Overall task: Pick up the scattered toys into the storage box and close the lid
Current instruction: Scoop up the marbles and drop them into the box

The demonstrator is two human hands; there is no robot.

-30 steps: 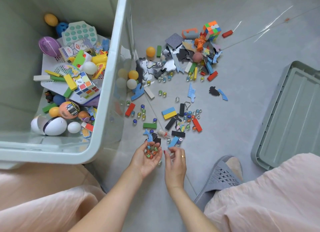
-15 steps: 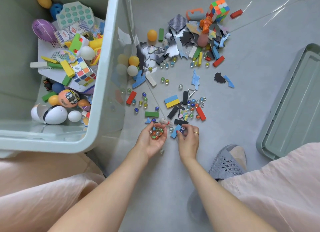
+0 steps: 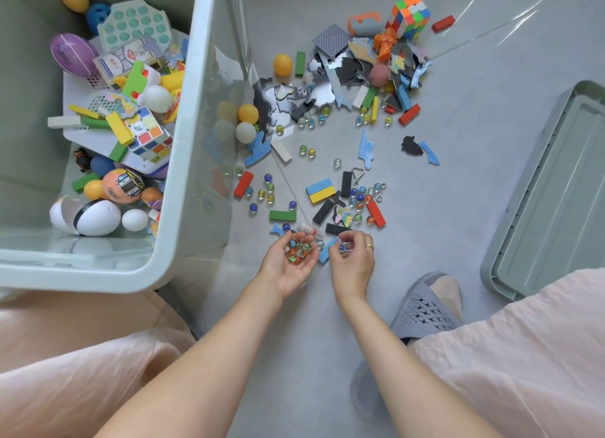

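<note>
The left hand [image 3: 291, 263] lies palm-up, cupped round small glass marbles [image 3: 298, 251]. Just beside it, the right hand [image 3: 353, 257] pinches a blue marble [image 3: 342, 247]. The pale-green plastic storage box [image 3: 183, 162] stands left of them, its matching lid [image 3: 553, 188] well right.

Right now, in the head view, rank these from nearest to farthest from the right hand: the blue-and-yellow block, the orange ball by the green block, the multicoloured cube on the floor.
From the right hand:
1. Blue-and-yellow block, just ahead, slightly left.
2. Orange ball, well ahead, left, beside the storage box.
3. Multicoloured cube, far end of the pile, ahead and right.
</note>
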